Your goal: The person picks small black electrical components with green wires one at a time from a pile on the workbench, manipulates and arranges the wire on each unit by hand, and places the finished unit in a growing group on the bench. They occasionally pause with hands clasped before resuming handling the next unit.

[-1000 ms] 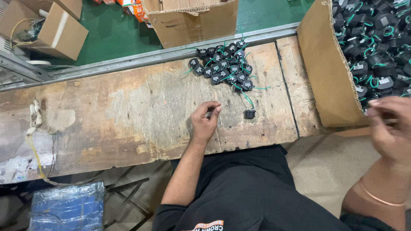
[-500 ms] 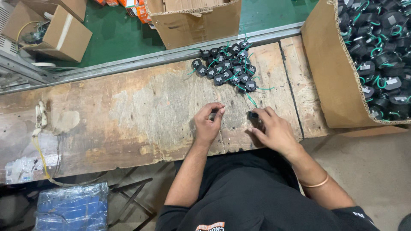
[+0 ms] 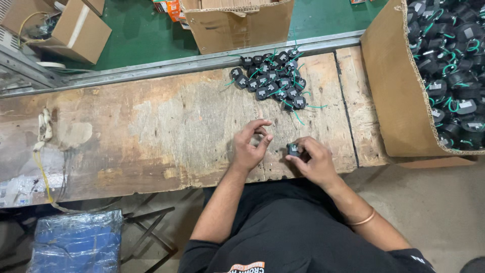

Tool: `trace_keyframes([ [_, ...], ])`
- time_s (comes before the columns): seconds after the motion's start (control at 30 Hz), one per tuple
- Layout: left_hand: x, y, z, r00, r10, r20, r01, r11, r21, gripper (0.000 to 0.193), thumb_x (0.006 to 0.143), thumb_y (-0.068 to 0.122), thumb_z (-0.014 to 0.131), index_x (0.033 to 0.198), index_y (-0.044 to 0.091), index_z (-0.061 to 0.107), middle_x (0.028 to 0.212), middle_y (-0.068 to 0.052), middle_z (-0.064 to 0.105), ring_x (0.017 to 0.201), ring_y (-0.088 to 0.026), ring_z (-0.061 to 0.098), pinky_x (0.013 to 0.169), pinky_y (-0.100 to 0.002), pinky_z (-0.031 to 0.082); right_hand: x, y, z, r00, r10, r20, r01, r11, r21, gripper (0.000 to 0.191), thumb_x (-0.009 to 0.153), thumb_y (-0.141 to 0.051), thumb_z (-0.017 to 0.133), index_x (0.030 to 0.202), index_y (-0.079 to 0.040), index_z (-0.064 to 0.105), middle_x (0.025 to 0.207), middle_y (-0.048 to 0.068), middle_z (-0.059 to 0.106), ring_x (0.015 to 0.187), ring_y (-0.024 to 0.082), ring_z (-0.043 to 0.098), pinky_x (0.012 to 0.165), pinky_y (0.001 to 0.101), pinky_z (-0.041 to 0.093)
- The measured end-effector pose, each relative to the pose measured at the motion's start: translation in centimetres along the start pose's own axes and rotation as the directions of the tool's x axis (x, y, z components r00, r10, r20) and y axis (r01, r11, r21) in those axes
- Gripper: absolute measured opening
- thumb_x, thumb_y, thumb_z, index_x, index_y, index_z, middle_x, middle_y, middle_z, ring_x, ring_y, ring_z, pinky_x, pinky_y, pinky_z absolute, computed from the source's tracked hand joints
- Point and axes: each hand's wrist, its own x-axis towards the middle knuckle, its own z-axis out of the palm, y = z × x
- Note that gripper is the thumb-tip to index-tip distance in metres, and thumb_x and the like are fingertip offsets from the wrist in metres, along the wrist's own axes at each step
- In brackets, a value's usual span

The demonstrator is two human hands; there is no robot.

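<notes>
A worn wooden desk [image 3: 151, 131] carries a heap of small black parts [image 3: 273, 83] with green wires at its far edge, right of the middle. A large cardboard box [image 3: 391, 96] of the same parts stands at its right end. A pale cord [image 3: 43, 129] lies near the left end.

A single view is provided, taken from a camera worn on the person's head and directed steeply downward, so that the worn wooden worktop [image 3: 151, 131] is seen almost from directly above at roughly arm's length. The person's torso and forearms enter from the lower edge, the left hand [image 3: 251, 146] and right hand [image 3: 310, 159] lie near the centre of the field, and the far edge of the worktop with the green floor [image 3: 141, 35] beyond it occupies the top. No second view is supplied, so no overlap of the scene can be stated.
</notes>
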Motion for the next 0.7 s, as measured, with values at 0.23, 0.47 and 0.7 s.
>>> trace_keyframes([
  [0.23, -0.3, 0.6, -0.4, 0.943, 0.247, 0.222, -0.266, 0.962, 0.06, 0.023, 0.088, 0.0, 0.075, 0.109, 0.009, 0.075, 0.11, -0.007, 0.075, 0.101, -0.024, 0.075, 0.086, -0.033, 0.061, 0.4, -0.7, 3.5, 0.996, 0.047, 0.08, -0.066, 0.967, 0.246, 0.044, 0.074, -0.013, 0.09, 0.106, -0.003, 0.061, 0.093, 0.006, 0.061, 0.08, 0.015, 0.061, 0.069, 0.0285, 0.054],
  [0.47, 0.0, 0.3, -0.5, 0.889, 0.348, 0.299, -0.365, 0.931, 0.002, 0.023, 0.082, 0.002, 0.078, 0.103, 0.007, 0.073, 0.111, -0.007, 0.074, 0.1, -0.026, 0.073, 0.085, -0.036, 0.06, -0.1, 1.3, 4.6, 0.979, 0.201, 0.025, -0.193, 0.887, 0.419, 0.045, 0.078, -0.005, 0.085, 0.112, -0.002, 0.056, 0.105, 0.003, 0.063, 0.089, 0.01, 0.057, 0.077, 0.0264, 0.051],
  [0.7, 0.1, 0.9, -0.5, 0.91, 0.287, 0.3, -0.33, 0.938, 0.103, 0.027, 0.076, -0.001, 0.077, 0.103, 0.006, 0.073, 0.111, -0.008, 0.074, 0.097, -0.027, 0.073, 0.081, -0.036, 0.06, -1.0, 1.5, 5.2, 0.983, 0.18, -0.02, -0.158, 0.906, 0.394, 0.045, 0.083, -0.003, 0.081, 0.115, -0.002, 0.05, 0.1, 0.006, 0.063, 0.091, 0.008, 0.058, 0.078, 0.0244, 0.053],
])
